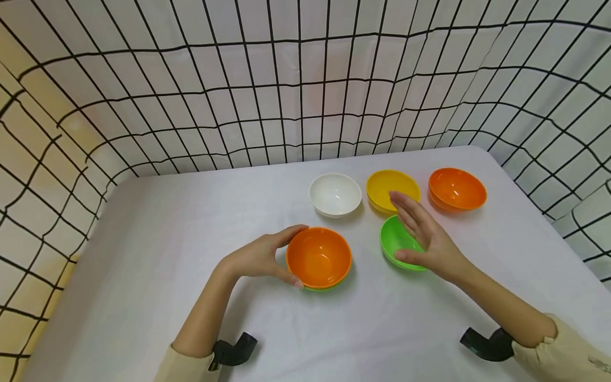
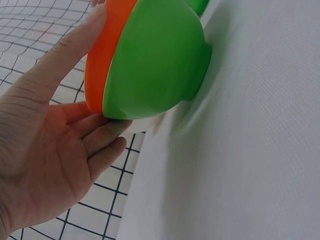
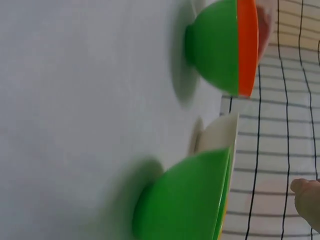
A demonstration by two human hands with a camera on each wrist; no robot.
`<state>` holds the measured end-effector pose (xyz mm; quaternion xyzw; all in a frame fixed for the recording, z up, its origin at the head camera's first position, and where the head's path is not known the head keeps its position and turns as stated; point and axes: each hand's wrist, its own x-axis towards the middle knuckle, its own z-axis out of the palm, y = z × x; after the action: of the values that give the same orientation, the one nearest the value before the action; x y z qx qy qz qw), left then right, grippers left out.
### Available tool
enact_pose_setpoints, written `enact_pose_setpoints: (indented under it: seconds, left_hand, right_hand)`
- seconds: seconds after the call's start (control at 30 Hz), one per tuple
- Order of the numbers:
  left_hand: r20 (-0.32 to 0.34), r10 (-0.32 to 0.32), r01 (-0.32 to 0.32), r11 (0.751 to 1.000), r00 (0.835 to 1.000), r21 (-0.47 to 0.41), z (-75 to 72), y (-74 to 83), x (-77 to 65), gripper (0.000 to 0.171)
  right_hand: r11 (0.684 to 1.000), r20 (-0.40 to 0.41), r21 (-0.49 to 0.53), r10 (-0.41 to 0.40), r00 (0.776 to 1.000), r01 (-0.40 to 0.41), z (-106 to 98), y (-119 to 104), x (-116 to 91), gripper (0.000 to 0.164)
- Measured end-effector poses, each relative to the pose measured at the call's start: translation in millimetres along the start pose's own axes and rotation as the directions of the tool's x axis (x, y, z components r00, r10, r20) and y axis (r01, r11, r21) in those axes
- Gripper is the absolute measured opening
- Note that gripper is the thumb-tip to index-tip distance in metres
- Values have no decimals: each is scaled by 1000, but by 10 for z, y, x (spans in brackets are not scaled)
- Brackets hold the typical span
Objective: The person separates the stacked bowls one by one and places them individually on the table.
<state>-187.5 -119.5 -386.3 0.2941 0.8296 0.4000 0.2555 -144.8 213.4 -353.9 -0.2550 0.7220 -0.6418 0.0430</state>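
My left hand holds an orange bowl by its left side, thumb and fingers spread along the rim. That bowl sits nested in a green bowl, whose base stands at the table in the left wrist view. Over a second green bowl, to the right, hovers my right hand, fingers straight and thumb held apart, with nothing in its grasp. It partly hides that green bowl and overlaps the front edge of a yellow bowl. Only a fingertip of it enters the right wrist view.
Behind the nested pair stands a white bowl, left of the yellow one. Another orange bowl is at the back right. A white cloth covers the table, and black grid lines cross the pale walls around it.
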Motion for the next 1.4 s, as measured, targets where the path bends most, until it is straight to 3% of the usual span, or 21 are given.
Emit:
enact_pose_setpoints:
  seconds: [0.13,0.33,0.53,0.73,0.9,1.1,1.4]
  left_hand:
    - [-4,-4,4,1000,1000,-6,21,2,-14,100]
    - [-7,-2,2,1000,1000,-3,30,21,-16,100]
    - [-5,5,-5,1000,1000,0,27,25,-20,100]
    - [0,15,-15,1000,1000,14,26,17,-19,101]
    - [2,26,-27,1000,1000,12,20,19,-21,100]
    - [7,21,-21,1000,1000,12,21,9,-13,100]
    - [6,23,-23,1000,1000,16,19,12,-13,100]
  right_hand:
    - [995,93,-80,68,993,-61,176,0,79,93]
    - [964,185,-216,199,962,-157,339,7,168,95]
    - [919,181,-331,284,942,-213,461,92,227,100]
    - [856,180,-428,395,901,-290,573,155,257,105]
    - [841,198,-457,414,889,-290,636,182,275,107]
    - [842,201,-462,407,891,-279,679,251,284,112]
    - [867,167,-447,324,931,-221,752,437,296,121]
